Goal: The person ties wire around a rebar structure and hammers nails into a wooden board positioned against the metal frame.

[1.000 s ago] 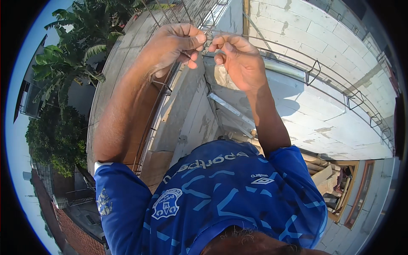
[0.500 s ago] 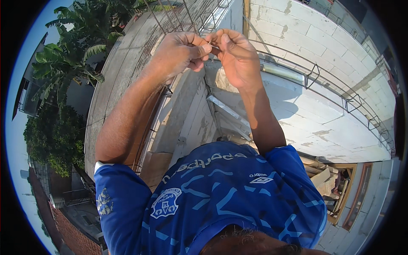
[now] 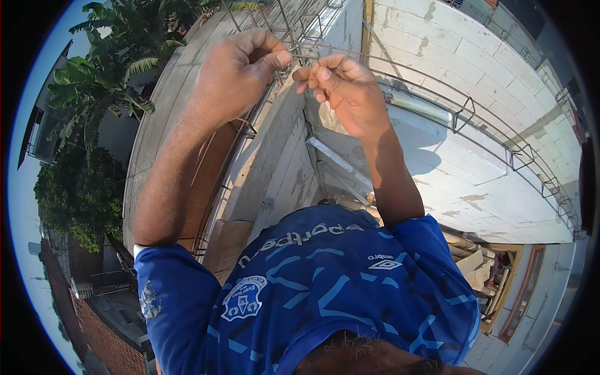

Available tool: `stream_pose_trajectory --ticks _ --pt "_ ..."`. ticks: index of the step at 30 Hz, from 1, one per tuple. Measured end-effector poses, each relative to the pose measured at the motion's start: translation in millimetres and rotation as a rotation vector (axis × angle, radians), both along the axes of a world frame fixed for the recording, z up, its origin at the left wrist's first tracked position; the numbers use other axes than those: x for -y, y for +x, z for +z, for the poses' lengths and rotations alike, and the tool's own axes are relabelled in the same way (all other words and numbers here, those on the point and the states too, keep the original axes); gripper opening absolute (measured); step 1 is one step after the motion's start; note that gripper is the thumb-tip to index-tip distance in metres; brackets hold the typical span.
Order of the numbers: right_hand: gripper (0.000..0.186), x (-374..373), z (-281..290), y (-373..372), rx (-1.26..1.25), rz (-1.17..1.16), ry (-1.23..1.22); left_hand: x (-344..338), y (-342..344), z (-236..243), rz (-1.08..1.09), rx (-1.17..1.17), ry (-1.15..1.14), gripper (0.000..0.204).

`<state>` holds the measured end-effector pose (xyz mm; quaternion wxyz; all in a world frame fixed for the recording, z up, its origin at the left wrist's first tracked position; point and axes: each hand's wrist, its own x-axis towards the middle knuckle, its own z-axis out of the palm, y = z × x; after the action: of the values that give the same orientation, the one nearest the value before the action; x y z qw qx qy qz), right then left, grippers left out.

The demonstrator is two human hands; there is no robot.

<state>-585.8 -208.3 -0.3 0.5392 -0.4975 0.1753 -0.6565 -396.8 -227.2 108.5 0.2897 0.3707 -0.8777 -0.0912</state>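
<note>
My left hand [image 3: 234, 78] is raised at the upper centre, its thumb and fingers closed in a pinch beside upright and horizontal steel bars. Just right of it, a little lower, my right hand [image 3: 342, 94] has its fingers curled together with thumb and forefinger pinched. What either pinches is too small to make out. The hands are slightly apart at the corner of a rebar cage [image 3: 462, 115], whose long bars and square stirrups run off to the right along the top of a pale block wall [image 3: 462, 187].
A taller block wall [image 3: 450, 28] stands behind the cage. A grey sheet roof [image 3: 159, 119] and leafy trees [image 3: 81, 200] lie to the left. Below are a concrete wall corner [image 3: 281, 156], a metal strip [image 3: 337, 169] and, at lower right, wood pieces [image 3: 481, 275] by a framed opening.
My hands were close together with a thin strand between their fingers half a second ago. Now my left hand has moved up and left, and my right hand's fingertips are lower.
</note>
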Motion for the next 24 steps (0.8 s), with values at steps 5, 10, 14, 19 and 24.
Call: stream_pose_trajectory --ticks 5,10,14,19,24 --pt "0.031 -8 -4 7 -0.022 -0.028 -0.019 -2 -7 -5 -0.202 -0.118 0.064 0.012" --pt "0.037 -15 0 14 -0.043 -0.101 0.016 -2 -18 -10 -0.074 -0.238 0.382 0.010" --pt "0.026 -17 0 13 -0.008 -0.125 0.029 -3 -25 -18 -0.199 -0.315 0.371 0.007" --pt "0.016 -18 -7 1 0.078 0.078 0.240 -7 -23 -24 -0.203 -0.224 0.124 0.004" --pt "0.009 -23 -10 1 -0.133 -0.067 0.103 -5 -20 -23 -0.138 -0.211 0.243 0.008"
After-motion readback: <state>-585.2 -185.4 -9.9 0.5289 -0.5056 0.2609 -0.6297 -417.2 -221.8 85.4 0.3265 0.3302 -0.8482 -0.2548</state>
